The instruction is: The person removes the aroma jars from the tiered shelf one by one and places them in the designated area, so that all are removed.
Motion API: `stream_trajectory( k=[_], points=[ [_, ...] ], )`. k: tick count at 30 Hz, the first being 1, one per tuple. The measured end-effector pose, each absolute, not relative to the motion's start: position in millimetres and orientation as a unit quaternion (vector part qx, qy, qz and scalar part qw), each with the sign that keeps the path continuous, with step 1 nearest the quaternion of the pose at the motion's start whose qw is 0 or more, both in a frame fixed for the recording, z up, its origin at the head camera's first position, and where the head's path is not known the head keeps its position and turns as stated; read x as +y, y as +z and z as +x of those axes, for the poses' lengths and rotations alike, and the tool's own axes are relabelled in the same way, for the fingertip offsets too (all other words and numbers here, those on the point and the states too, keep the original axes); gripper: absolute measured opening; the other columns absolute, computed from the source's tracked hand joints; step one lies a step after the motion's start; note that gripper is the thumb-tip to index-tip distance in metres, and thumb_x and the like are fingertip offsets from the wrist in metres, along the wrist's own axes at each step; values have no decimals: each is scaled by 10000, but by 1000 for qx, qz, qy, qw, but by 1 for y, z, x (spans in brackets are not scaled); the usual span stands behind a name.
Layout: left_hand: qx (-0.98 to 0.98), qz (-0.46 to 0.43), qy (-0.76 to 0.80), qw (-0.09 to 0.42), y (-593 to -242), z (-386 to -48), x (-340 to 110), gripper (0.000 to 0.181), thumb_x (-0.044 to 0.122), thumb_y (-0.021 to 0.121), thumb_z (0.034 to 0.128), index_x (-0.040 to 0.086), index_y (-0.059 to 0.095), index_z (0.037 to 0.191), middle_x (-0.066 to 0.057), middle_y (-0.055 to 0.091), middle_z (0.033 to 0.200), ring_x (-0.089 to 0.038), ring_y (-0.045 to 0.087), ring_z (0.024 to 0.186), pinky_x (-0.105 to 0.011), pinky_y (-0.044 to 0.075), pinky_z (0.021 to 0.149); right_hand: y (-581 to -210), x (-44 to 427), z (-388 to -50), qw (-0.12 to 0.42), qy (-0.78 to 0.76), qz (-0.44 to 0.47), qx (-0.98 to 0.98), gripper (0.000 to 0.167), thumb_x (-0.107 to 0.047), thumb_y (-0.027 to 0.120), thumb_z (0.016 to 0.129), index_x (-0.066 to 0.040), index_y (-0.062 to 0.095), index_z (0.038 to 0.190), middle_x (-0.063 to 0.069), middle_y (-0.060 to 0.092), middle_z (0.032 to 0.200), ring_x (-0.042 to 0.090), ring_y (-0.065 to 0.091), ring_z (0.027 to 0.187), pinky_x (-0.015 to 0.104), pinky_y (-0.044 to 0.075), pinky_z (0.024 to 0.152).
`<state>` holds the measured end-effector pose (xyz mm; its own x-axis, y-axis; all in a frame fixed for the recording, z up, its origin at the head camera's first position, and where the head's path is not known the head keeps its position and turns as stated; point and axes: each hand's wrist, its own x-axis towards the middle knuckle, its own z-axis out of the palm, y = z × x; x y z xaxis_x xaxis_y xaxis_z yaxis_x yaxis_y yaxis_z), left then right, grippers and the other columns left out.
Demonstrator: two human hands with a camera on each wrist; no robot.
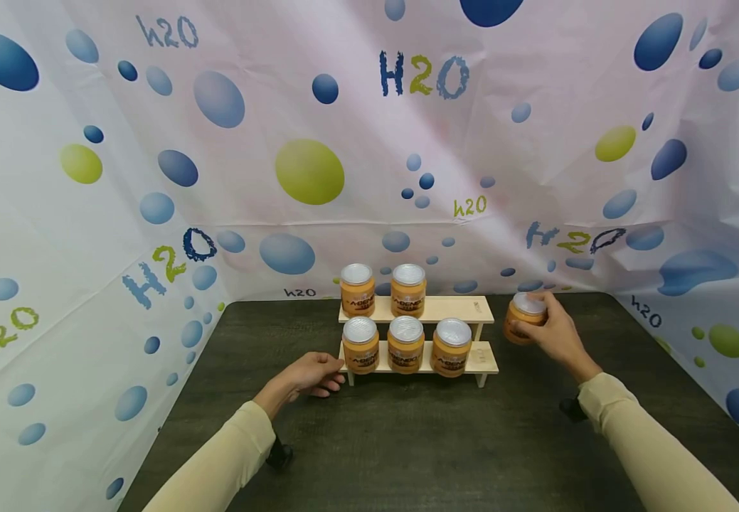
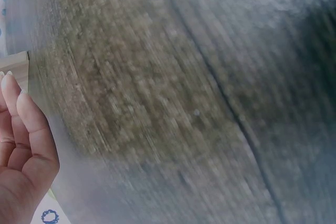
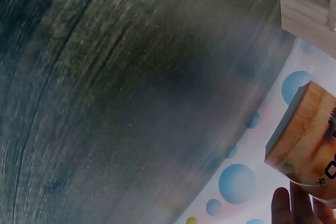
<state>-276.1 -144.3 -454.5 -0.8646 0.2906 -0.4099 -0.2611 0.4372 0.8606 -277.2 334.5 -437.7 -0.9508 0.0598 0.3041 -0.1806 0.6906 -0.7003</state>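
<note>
My right hand (image 1: 561,334) grips an orange jar (image 1: 518,323) with a silver lid, to the right of a two-step wooden rack (image 1: 452,310). In the right wrist view, its fingers (image 3: 299,205) lie against the jar (image 3: 310,140). My left hand (image 1: 310,373) is at the left end of the rack's lower step, fingers loosely bent; in the left wrist view the hand (image 2: 26,150) holds nothing visible. On the lower step stand three jars, a left one (image 1: 361,347), a middle one (image 1: 405,346) and a right one (image 1: 451,349). Two more jars (image 1: 358,291) stand on the upper step's left and middle.
The rack stands towards the back of a dark wooden table (image 1: 407,441). Behind and at both sides hangs a white sheet (image 1: 356,114) with blue and green spots and H2O lettering.
</note>
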Motion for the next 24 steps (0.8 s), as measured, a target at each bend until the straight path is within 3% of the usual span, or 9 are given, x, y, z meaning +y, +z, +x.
stream_trajectory(
  k=[24],
  points=[
    [809,4,527,259,-453,-274,-144,287,311,533,1053,56,652,1109,-59,697,971,-110,659,767,-310,581,698,-458,320,-301,158,389,39,-907,610,-156,748,909,40,417,1382,337,462,1363,505,515,1183,645,447,948]
  ],
)
